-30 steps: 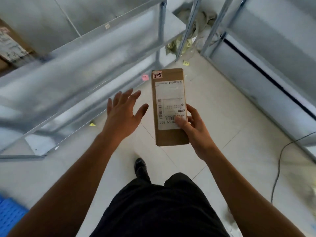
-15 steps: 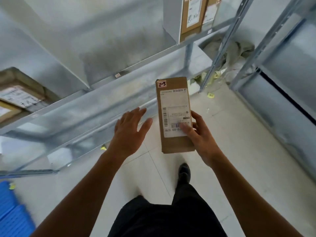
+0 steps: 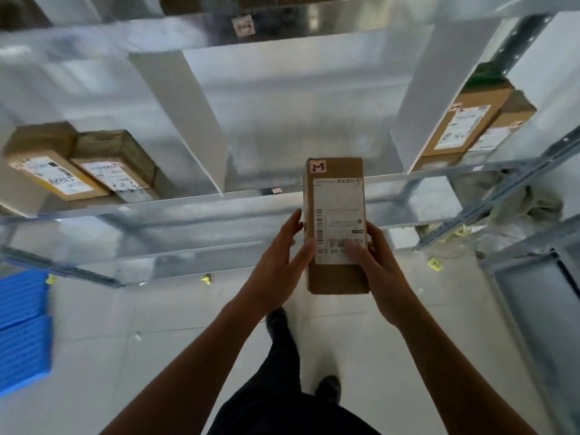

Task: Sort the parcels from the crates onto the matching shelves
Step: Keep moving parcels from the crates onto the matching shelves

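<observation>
A long brown cardboard parcel point(image 3: 337, 196) with a white shipping label and a small tag marked "2-3" is held flat in front of me. My right hand point(image 3: 381, 271) grips its right side with the thumb on the label. My left hand point(image 3: 279, 268) touches its left edge, fingers spread along the side. Ahead is a metal shelf point(image 3: 188, 205) split by white dividers point(image 3: 188, 120) into compartments. The middle compartment, right behind the parcel, holds nothing that I can see.
Two parcels point(image 3: 84, 164) lie in the left compartment and two more parcels point(image 3: 470, 127) in the right one. A blue crate point(image 3: 22, 328) sits on the floor at the left. Another metal rack point(image 3: 533, 277) stands at the right. Small yellow scraps lie on the floor.
My view has risen from the floor to the shelf compartments. My left hand has come in from open air to the parcel's left edge. The parcel is now in front of the middle compartment.
</observation>
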`<state>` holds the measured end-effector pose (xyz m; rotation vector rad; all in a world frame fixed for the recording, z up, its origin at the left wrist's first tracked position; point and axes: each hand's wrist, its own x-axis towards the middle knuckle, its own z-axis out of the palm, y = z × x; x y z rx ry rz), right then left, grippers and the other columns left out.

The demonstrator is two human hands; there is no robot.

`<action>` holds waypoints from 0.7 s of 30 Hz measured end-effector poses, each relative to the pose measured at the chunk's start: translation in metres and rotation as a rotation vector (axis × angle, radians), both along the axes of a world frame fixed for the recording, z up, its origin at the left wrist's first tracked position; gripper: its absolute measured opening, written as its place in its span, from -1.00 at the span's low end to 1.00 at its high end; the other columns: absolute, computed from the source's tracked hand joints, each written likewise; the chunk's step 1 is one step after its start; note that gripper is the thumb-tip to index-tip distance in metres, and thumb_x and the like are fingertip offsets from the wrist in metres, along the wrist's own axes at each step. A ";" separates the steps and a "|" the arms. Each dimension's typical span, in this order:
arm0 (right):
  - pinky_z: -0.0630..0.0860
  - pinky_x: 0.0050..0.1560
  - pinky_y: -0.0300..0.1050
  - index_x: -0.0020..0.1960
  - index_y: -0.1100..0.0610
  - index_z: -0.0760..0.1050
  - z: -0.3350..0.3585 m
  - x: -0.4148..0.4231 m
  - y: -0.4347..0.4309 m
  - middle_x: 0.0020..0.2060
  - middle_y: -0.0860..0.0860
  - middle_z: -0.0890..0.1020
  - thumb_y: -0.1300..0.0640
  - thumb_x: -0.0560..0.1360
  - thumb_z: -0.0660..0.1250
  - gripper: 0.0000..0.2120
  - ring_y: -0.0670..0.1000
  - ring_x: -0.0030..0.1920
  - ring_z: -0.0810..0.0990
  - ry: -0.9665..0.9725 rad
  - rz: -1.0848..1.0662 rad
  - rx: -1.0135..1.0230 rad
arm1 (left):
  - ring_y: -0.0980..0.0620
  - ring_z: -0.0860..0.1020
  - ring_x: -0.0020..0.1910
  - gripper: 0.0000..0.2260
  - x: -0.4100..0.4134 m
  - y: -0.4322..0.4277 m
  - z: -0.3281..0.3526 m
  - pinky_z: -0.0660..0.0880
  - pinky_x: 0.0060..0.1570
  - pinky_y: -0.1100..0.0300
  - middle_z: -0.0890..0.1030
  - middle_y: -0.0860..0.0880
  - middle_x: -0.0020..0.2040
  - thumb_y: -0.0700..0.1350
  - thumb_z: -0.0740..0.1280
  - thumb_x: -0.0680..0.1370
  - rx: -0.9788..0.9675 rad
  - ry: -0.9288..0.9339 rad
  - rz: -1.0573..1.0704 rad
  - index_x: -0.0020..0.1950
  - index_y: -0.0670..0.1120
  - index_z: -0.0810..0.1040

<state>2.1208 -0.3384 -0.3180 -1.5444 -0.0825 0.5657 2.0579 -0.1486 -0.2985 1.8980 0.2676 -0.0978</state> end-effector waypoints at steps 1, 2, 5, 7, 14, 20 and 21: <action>0.67 -0.06 -0.21 0.39 -0.34 0.34 -0.001 0.010 0.011 0.17 -0.26 0.63 -0.29 0.48 0.40 -0.48 -0.14 0.16 0.66 -0.001 0.019 -0.007 | 0.02 0.38 0.51 -0.36 0.007 0.007 -0.003 0.51 0.35 -0.17 0.31 0.19 0.58 0.44 0.12 0.57 -0.061 -0.010 0.028 0.60 0.37 0.01; 0.67 -0.04 -0.19 0.42 -0.33 0.32 -0.003 0.019 0.023 0.17 -0.26 0.63 -0.29 0.49 0.40 -0.46 -0.14 0.17 0.66 -0.003 0.039 -0.018 | 0.04 0.42 0.48 -0.38 0.014 0.015 -0.007 0.54 0.32 -0.11 0.33 0.20 0.56 0.40 0.13 0.58 -0.124 -0.019 0.061 0.61 0.35 0.03; 0.69 0.04 -0.12 0.49 -0.29 0.26 -0.005 0.047 0.055 0.22 -0.24 0.61 -0.23 0.50 0.40 -0.38 -0.11 0.22 0.65 -0.015 0.100 -0.049 | 0.24 0.51 0.34 -0.45 0.038 0.040 -0.020 0.61 0.17 0.19 0.42 0.34 0.44 0.34 0.15 0.59 -0.314 -0.032 0.150 0.57 0.38 0.11; 0.68 0.16 0.01 0.55 -0.27 0.21 -0.003 0.068 0.075 0.32 -0.14 0.57 -0.21 0.49 0.42 -0.30 -0.04 0.28 0.63 -0.027 0.142 -0.094 | 0.38 0.52 0.26 -0.55 0.057 0.057 -0.021 0.59 0.06 0.32 0.43 0.50 0.33 0.30 0.09 0.64 -0.392 -0.023 0.205 0.52 0.45 0.11; 0.64 0.25 0.07 0.62 -0.22 0.09 0.009 0.141 0.143 0.43 -0.09 0.47 -0.14 0.51 0.44 -0.20 -0.06 0.40 0.50 -0.117 0.273 -0.171 | 0.33 0.58 0.19 -0.68 0.127 0.120 -0.009 0.57 -0.12 0.41 0.59 0.40 0.19 0.30 -0.04 0.65 -0.505 -0.049 0.267 0.32 0.50 0.37; 0.66 0.13 -0.03 0.52 -0.07 0.25 0.022 0.183 0.183 0.32 0.02 0.57 -0.04 0.56 0.33 -0.44 0.04 0.31 0.60 -0.109 0.213 -0.072 | -0.05 0.60 0.28 -0.52 0.169 0.161 -0.005 0.64 0.10 0.03 0.59 -0.03 0.30 0.22 -0.06 0.65 -0.516 -0.132 0.316 0.41 -0.02 0.35; 0.67 0.08 -0.07 0.43 -0.07 0.31 0.026 0.188 0.189 0.24 -0.02 0.62 -0.10 0.58 0.29 -0.55 0.07 0.28 0.63 -0.093 0.173 -0.046 | -0.06 0.60 0.27 -0.47 0.174 0.165 -0.004 0.63 0.11 0.01 0.58 -0.10 0.29 0.25 -0.06 0.63 -0.514 -0.135 0.327 0.38 -0.10 0.33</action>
